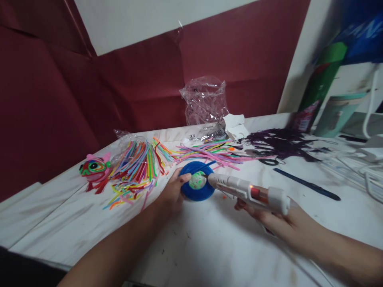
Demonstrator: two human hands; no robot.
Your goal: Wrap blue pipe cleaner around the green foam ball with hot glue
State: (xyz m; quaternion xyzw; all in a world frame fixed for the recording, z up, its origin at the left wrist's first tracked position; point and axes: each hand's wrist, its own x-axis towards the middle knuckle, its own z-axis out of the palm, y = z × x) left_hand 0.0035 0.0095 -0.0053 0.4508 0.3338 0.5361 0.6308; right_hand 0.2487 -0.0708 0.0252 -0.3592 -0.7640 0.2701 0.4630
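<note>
My left hand grips the left edge of a round blue coiled disc with a pale green glittery centre, holding it just above the white table. My right hand is wrapped round a white hot glue gun whose small orange light is on. The gun's nozzle points left and touches the disc's centre. A loose blue strip sticks out from the top of the disc.
A pile of coloured strips lies behind the disc, with a finished red and green fish figure at its left. A crumpled clear plastic bag, dark purple strips, a dark blue stick and white cables lie to the right.
</note>
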